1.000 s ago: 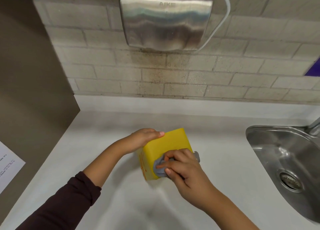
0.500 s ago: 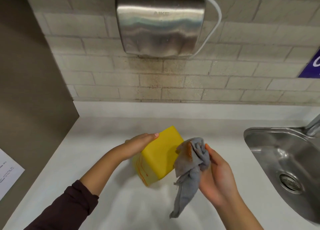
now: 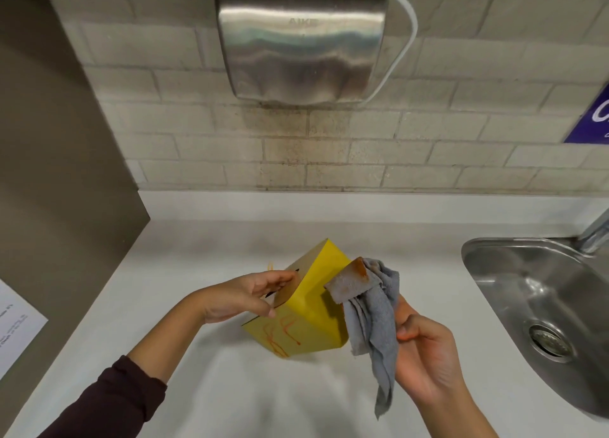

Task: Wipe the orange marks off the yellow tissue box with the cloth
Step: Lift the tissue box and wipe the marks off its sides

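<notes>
At centre counter, my left hand (image 3: 245,297) fingers pinch the tilted yellow tissue box (image 3: 314,301) at its top; orange marks (image 3: 280,334) face six o'clock. At three o'clock, my right hand (image 3: 425,358) clamps the limp grey cloth (image 3: 370,309). Light, stiff cardboard, I reckon: brace its edges.

- A steel hand dryer (image 3: 301,47) is mounted on the pale brick wall (image 3: 461,134), with a white cable (image 3: 407,39) looped beside it.
- A steel sink (image 3: 540,309) is set into the white counter (image 3: 204,388) at the right.
- A printed paper sheet (image 3: 16,329) is seen on the grey panel (image 3: 49,174) at left.
- A purple sign (image 3: 593,118) is cut off at the right edge.
</notes>
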Available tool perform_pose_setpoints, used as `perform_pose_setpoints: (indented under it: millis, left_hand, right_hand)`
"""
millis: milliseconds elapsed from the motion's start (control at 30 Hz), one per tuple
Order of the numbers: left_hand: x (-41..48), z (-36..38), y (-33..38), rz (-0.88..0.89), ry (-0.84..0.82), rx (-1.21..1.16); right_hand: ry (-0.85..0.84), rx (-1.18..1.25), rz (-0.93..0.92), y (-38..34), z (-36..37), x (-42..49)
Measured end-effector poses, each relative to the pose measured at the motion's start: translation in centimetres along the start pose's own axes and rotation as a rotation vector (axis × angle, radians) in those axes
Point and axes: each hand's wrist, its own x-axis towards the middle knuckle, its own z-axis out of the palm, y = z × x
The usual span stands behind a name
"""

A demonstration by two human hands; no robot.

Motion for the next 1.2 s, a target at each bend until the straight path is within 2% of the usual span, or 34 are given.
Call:
perform_pose_setpoints:
  millis: [267,367,467,633,833,933,1133,1200]
  left_hand:
    - [0.7,0.8,-0.5,0.067,0.105,0.073]
    - [1.1,0.9,-0.4,0.07,0.209,0.024]
    - [1.7,0.6,0.1,0.066,0.262,-0.014]
    - [2.5,0.9,1.6,-0.008,0.285,0.064]
    - [3.4,1.9,2.4,-0.07,0.288,0.179]
    - [4.2,2.4,2.3,-0.087,0.313,0.231]
    - [5.8,3.4,1.5,-0.112,0.332,0.349]
    - [6.3,3.7,1.6,-0.129,0.339,0.417]
  right_hand:
    - [-0.149,-0.025,0.009,0.2,-1.0,-1.2]
    - [-0.055,-0.216,-0.058,0.3,-1.8,-1.7]
    - [-0.053,-0.329,-0.07,0.7,-1.7,-2.0]
    - [0.133,-0.308,-0.09,1.0,-2.4,-2.5]
    - [0.248,-0.167,-0.03,1.6,-2.9,-2.6]
    - [0.339,-0.121,-0.079,1.7,-4.3,-2.6]
    - [0.433,-0.249,-0.133,1.5,-5.7,-2.6]
    - [0.426,-0.421,-0.146,1.0,-5.7,-2.5]
